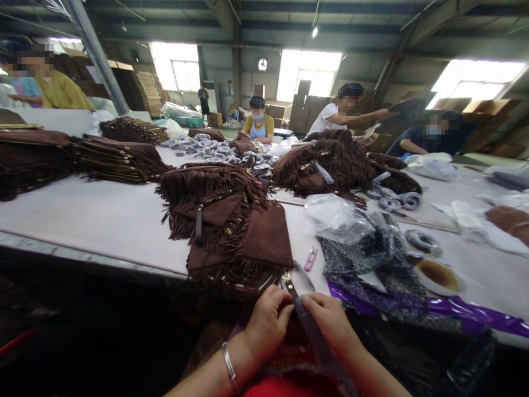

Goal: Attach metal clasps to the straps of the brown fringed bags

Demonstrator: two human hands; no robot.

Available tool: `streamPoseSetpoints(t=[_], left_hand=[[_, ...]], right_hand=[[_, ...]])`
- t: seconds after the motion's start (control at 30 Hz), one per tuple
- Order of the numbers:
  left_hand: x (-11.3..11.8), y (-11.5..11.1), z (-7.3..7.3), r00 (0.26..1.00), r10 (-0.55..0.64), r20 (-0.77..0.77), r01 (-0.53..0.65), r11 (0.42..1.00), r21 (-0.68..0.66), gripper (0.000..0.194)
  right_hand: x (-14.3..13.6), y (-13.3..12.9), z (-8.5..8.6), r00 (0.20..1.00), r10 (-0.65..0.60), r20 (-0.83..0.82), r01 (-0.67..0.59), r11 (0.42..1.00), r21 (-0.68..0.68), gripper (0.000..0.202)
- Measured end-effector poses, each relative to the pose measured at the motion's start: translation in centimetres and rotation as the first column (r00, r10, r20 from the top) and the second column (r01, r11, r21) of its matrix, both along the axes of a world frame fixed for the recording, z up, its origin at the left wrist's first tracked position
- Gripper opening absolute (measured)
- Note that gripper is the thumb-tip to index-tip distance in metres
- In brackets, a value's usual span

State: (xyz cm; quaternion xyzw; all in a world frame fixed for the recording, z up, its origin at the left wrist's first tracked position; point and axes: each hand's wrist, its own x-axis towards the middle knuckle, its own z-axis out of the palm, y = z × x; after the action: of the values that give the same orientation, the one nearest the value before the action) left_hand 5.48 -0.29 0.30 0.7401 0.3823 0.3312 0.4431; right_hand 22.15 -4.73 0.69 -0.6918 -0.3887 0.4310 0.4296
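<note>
A dark brown wrist strap (305, 318) with a gold metal clasp runs down from the table edge towards my lap. My right hand (330, 322) is closed on it, thumb and fingers pinching its side just below the clasp. On the other side, my left hand (266, 317) is closed in a pinch at the strap's edge; its fingertips are partly hidden. Beyond the clasp lies a brown fringed pouch (268, 234), close to more fringed pouches (219, 209) in a heap. Pink thread snips (310, 258) and a thin grey pointed tool (305, 275) rest to the right.
Stacks of brown pouches (119, 160) stand at left on the white table (99, 204). A fringed heap (326, 165) and grey coiled straps (206, 148) lie farther back. Clear plastic (334, 215), speckled fabric (367, 270) and a tape roll (438, 275) are at right. Several people work around.
</note>
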Motion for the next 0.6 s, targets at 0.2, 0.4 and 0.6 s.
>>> streamPoseSetpoints(t=[0.2, 0.4, 0.6], left_hand=[[0.4, 0.5, -0.1, 1.000, 0.004, -0.020, -0.004, 1.000, 0.015, 0.014], [0.5, 0.7, 0.4, 0.999, 0.051, 0.008, -0.051, 0.997, 0.060, 0.019], [0.5, 2.4, 0.6, 0.998, -0.024, -0.066, 0.026, 0.999, 0.034, 0.019]], right_hand=[[-0.3, 0.6, -0.1, 0.998, 0.010, -0.069, -0.010, 1.000, 0.000, 0.041], [-1.0, -0.3, 1.0, 0.934, 0.051, -0.353, -0.059, 0.998, -0.013, 0.047], [-0.9, -3.0, -1.3, 0.908, 0.077, -0.411, -0.106, 0.993, -0.050, 0.048]])
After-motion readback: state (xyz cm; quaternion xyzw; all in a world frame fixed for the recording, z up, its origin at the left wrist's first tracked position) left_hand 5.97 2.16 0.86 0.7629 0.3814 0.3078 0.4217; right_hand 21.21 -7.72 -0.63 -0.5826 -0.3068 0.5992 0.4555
